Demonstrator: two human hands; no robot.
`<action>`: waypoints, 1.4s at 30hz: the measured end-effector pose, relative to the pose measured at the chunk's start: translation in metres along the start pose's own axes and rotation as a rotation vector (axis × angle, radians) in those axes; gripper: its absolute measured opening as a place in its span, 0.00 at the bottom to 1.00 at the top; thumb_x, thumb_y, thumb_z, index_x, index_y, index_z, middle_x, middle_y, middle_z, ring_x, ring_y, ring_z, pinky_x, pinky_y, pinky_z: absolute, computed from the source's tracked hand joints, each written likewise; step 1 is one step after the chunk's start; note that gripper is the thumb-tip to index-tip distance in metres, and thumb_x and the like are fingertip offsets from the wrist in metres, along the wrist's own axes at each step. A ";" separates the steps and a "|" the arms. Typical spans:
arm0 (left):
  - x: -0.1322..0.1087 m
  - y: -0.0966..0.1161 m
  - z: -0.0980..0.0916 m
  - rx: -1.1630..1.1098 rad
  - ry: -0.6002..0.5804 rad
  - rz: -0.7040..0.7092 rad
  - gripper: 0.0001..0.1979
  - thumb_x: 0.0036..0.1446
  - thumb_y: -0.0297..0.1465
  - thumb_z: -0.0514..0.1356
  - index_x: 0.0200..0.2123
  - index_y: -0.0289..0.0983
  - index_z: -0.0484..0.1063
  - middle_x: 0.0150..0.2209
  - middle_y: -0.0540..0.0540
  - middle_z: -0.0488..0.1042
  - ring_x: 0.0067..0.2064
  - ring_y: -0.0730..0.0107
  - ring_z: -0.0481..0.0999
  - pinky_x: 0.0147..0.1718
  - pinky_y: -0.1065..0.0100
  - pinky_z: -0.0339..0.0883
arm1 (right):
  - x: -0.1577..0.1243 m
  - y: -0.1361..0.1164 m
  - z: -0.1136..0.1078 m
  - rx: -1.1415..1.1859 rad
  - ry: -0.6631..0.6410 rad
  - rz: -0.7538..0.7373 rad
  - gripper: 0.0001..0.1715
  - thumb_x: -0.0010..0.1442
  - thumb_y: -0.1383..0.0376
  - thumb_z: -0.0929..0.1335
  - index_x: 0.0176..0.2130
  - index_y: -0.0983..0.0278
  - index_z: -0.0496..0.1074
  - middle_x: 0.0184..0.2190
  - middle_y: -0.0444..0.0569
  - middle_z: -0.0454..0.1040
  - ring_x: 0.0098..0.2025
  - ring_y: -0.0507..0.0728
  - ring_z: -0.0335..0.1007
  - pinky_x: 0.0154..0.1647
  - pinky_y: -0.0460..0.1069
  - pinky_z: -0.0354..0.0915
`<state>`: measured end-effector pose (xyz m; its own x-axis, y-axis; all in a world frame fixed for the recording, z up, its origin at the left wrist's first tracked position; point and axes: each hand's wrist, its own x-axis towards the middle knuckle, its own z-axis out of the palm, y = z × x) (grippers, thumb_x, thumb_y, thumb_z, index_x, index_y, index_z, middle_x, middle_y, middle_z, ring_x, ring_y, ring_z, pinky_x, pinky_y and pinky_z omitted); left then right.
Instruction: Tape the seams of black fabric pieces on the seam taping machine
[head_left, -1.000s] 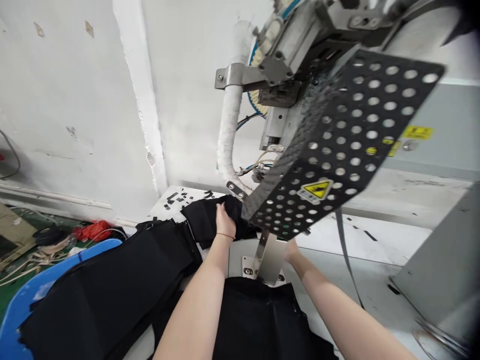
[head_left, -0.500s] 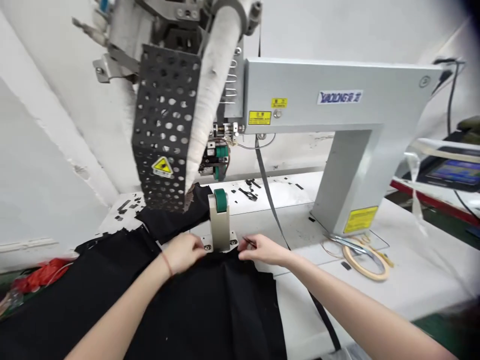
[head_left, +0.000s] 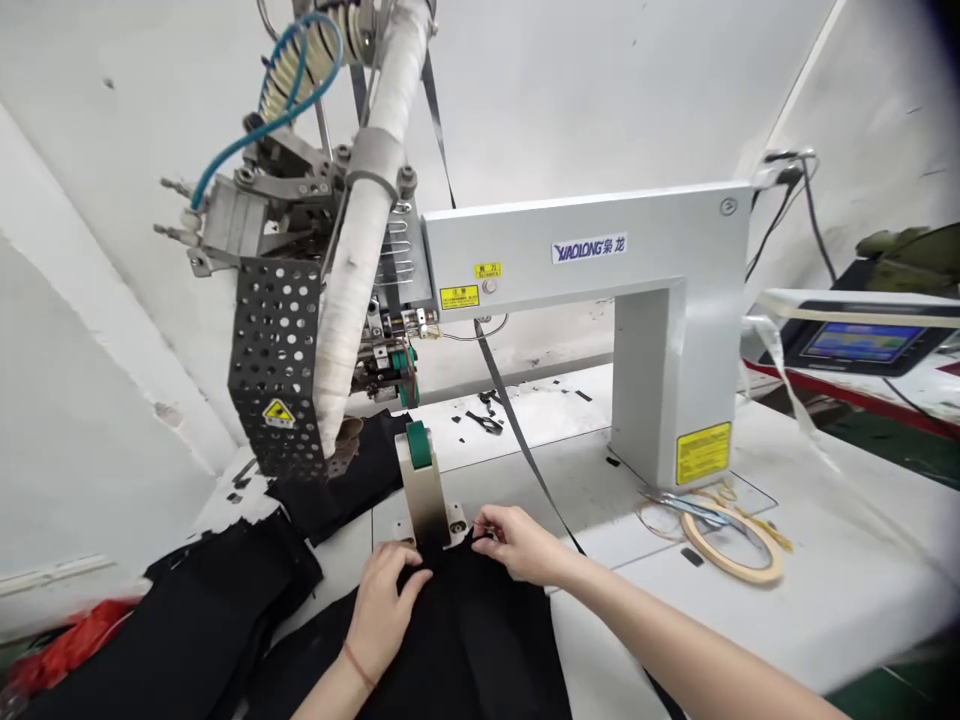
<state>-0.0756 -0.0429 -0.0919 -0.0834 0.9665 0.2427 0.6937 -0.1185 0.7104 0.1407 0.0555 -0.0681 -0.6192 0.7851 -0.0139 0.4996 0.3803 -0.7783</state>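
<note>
A black fabric panel (head_left: 450, 640) lies in front of the machine's upright post (head_left: 426, 500), which carries a green roller (head_left: 418, 444) on top. My left hand (head_left: 382, 605) rests on the panel just left of the post's foot, its thumb apart from the bent fingers and dark cloth showing between them. On the other side of the post, my right hand (head_left: 517, 542) pinches the panel's upper edge between thumb and fingers. A small dark bit shows at those fingertips; its kind is unclear.
Above the post hangs the machine head with a perforated guard (head_left: 274, 360). More black fabric (head_left: 187, 600) lies to the left. A tape roll (head_left: 739, 570) and scissors (head_left: 686, 508) lie right. A dark strip (head_left: 517, 430) runs down to the table. A screen (head_left: 862, 342) stands far right.
My view has shifted, so the machine sits lower and further left. My left hand has turned more upright and its thumb has moved off its fingers. My right hand stays by the post.
</note>
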 end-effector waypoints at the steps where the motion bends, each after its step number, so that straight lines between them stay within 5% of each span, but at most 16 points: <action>1: 0.002 0.003 -0.005 -0.038 -0.006 -0.028 0.08 0.58 0.36 0.55 0.31 0.39 0.68 0.35 0.45 0.72 0.42 0.60 0.71 0.43 0.60 0.64 | 0.000 -0.005 -0.005 0.025 -0.008 -0.012 0.03 0.54 0.66 0.66 0.33 0.63 0.69 0.25 0.42 0.68 0.27 0.51 0.59 0.28 0.45 0.55; 4: 0.009 0.013 -0.019 -0.152 -0.051 -0.076 0.11 0.61 0.39 0.50 0.36 0.41 0.68 0.36 0.47 0.73 0.40 0.62 0.72 0.41 0.64 0.64 | 0.012 -0.027 -0.020 0.028 0.046 -0.115 0.05 0.56 0.63 0.66 0.31 0.63 0.69 0.25 0.43 0.68 0.26 0.50 0.60 0.27 0.45 0.56; 10: 0.029 0.030 -0.026 -0.117 -0.141 -0.062 0.10 0.60 0.39 0.51 0.35 0.41 0.68 0.36 0.47 0.75 0.40 0.62 0.72 0.41 0.65 0.62 | 0.095 -0.074 -0.053 -0.177 0.592 -0.477 0.17 0.55 0.52 0.68 0.29 0.63 0.67 0.29 0.48 0.71 0.30 0.52 0.65 0.31 0.46 0.59; 14: 0.042 0.036 -0.030 -0.174 -0.186 -0.083 0.11 0.58 0.38 0.53 0.34 0.39 0.70 0.36 0.47 0.75 0.40 0.63 0.72 0.41 0.66 0.62 | 0.137 -0.081 -0.068 -0.419 0.617 -0.610 0.20 0.55 0.49 0.68 0.30 0.64 0.68 0.29 0.48 0.71 0.31 0.53 0.68 0.31 0.46 0.59; 19: 0.056 0.038 -0.040 -0.316 -0.215 -0.150 0.14 0.54 0.40 0.56 0.35 0.36 0.73 0.36 0.45 0.75 0.40 0.63 0.72 0.42 0.66 0.63 | 0.149 -0.076 -0.072 -0.649 0.573 -0.719 0.19 0.59 0.53 0.65 0.26 0.64 0.70 0.26 0.50 0.71 0.28 0.54 0.67 0.30 0.47 0.57; 24: 0.065 0.046 -0.048 -0.431 -0.251 -0.142 0.15 0.55 0.41 0.56 0.39 0.37 0.73 0.37 0.46 0.75 0.40 0.65 0.71 0.41 0.68 0.63 | 0.114 -0.068 -0.064 -0.291 0.413 -0.588 0.19 0.60 0.56 0.64 0.24 0.64 0.71 0.25 0.49 0.72 0.28 0.53 0.65 0.31 0.47 0.58; 28: 0.072 0.056 -0.056 -0.474 -0.324 -0.113 0.15 0.56 0.40 0.56 0.41 0.38 0.74 0.38 0.47 0.76 0.41 0.66 0.72 0.41 0.69 0.63 | 0.070 -0.054 -0.056 0.214 -0.152 -0.357 0.15 0.54 0.54 0.68 0.32 0.63 0.74 0.28 0.45 0.72 0.27 0.51 0.62 0.28 0.45 0.57; 30: 0.076 0.054 -0.064 -0.402 -0.296 -0.088 0.14 0.54 0.39 0.58 0.40 0.39 0.74 0.40 0.48 0.76 0.43 0.64 0.72 0.44 0.69 0.62 | 0.057 -0.047 -0.057 0.326 -0.289 -0.221 0.15 0.49 0.54 0.72 0.29 0.65 0.73 0.24 0.42 0.68 0.25 0.49 0.58 0.27 0.45 0.55; 35: 0.082 0.033 -0.092 -0.110 -0.181 -0.192 0.14 0.49 0.43 0.61 0.29 0.37 0.73 0.31 0.49 0.74 0.37 0.62 0.72 0.38 0.67 0.62 | 0.057 -0.042 -0.058 0.570 -0.044 -0.053 0.17 0.50 0.53 0.72 0.29 0.64 0.69 0.19 0.38 0.60 0.23 0.48 0.52 0.25 0.46 0.51; 39: 0.085 0.026 -0.097 -0.519 0.175 -0.300 0.16 0.45 0.43 0.65 0.30 0.36 0.73 0.35 0.47 0.73 0.44 0.63 0.70 0.43 0.69 0.63 | 0.066 -0.054 -0.043 0.833 0.227 0.022 0.20 0.49 0.52 0.72 0.28 0.65 0.67 0.20 0.39 0.61 0.23 0.48 0.53 0.24 0.45 0.51; 42: 0.089 0.033 -0.090 -0.893 0.260 -0.437 0.16 0.41 0.39 0.69 0.31 0.35 0.72 0.37 0.48 0.73 0.41 0.67 0.72 0.40 0.71 0.67 | 0.070 -0.062 -0.032 1.002 0.327 0.028 0.20 0.51 0.51 0.71 0.29 0.65 0.69 0.24 0.43 0.68 0.27 0.51 0.62 0.32 0.47 0.59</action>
<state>-0.1241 0.0192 0.0125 -0.4273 0.8991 -0.0947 -0.2109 0.0028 0.9775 0.0856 0.1024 -0.0008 -0.3471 0.9377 0.0139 -0.3098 -0.1007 -0.9455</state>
